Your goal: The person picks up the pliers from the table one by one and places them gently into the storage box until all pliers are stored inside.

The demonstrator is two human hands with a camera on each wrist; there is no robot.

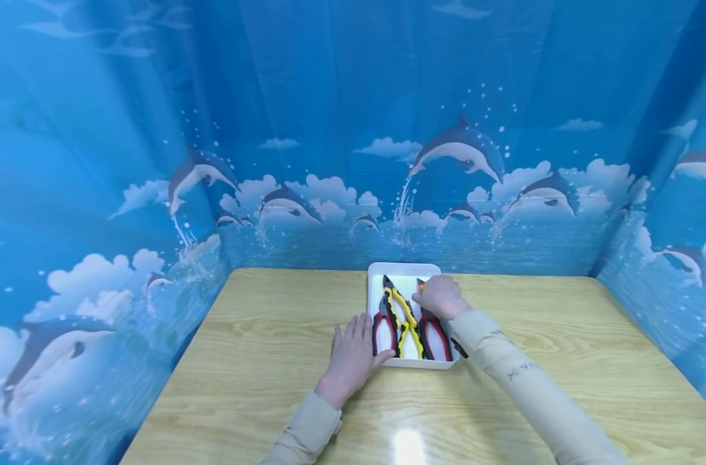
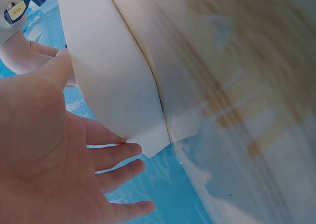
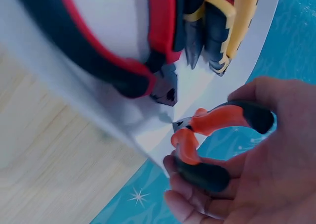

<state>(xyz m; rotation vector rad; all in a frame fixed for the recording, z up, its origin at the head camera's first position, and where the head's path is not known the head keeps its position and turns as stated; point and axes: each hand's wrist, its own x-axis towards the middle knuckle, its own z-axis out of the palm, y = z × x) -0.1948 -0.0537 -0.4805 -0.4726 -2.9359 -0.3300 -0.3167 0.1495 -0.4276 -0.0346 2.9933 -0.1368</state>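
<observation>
A shallow white tray [image 1: 404,267] on the table holds several pairs of pliers. My left hand [image 1: 353,354] lies against its left side, fingers extended along the white wall [image 2: 113,70] and thumb at the near corner of the rim. At the tray's far right, my right hand [image 1: 441,297] pinches small pliers [image 3: 188,146] with orange-and-black handles between thumb and fingers. Their handles are spread, and their tip points toward the tray floor. Pliers with red-and-black handles [image 1: 436,341] lie just nearer in the tray, partly covered by the right hand in the head view.
Yellow-and-black pliers [image 1: 412,336] lie along the tray's middle, beside another red-and-black pair [image 1: 384,332] at the left. The wooden table [image 1: 283,316] stretches to both sides. A blue dolphin-print curtain [image 1: 329,129] hangs behind the table's far edge.
</observation>
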